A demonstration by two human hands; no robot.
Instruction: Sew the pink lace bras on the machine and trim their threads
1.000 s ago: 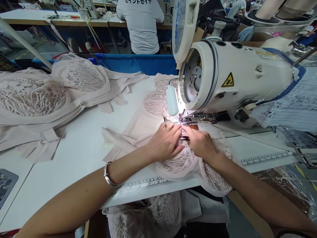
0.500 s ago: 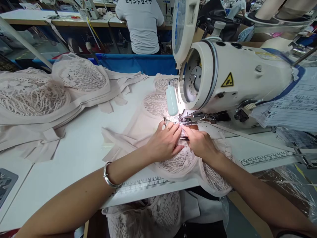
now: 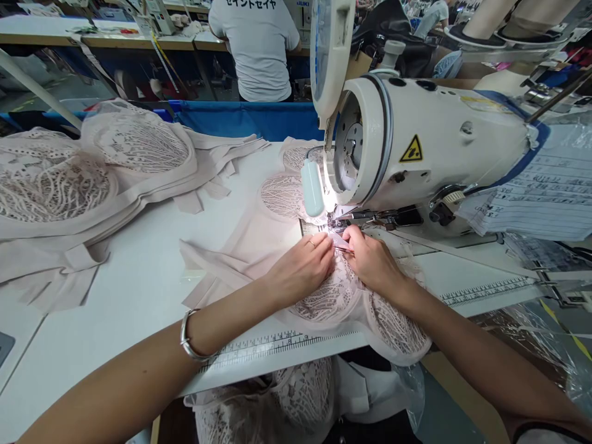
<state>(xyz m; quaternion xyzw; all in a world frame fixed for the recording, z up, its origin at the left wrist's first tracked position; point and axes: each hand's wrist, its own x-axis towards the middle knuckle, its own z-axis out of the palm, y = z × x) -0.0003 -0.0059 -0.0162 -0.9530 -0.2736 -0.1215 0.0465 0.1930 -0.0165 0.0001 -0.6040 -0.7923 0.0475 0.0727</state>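
Note:
A pale pink lace bra [image 3: 328, 302] lies under the sewing machine's needle area [image 3: 332, 223], partly hanging over the table's front edge. My left hand [image 3: 300, 262] is closed on its fabric just left of the needle, the fingertips curled down and partly hidden. On the other side, my right hand [image 3: 372, 259] pinches a lit edge of the same bra close to the presser foot. A slim dark tool [image 3: 343, 249] shows at the right fingers; its kind is hard to make out.
The white sewing machine head [image 3: 430, 135] fills the right side, with a small lamp [image 3: 312, 188] beside the needle. Stacked lace bras [image 3: 139, 160] lie at the left. More lace pieces [image 3: 305, 394] rest below the table edge. A person [image 3: 254, 49] sits beyond the blue cloth [image 3: 245, 119].
My left fingers have curled in from lying flatter on the fabric. The right hand has drawn slightly away from the needle, lifting a fabric edge. The whole view has shifted a little.

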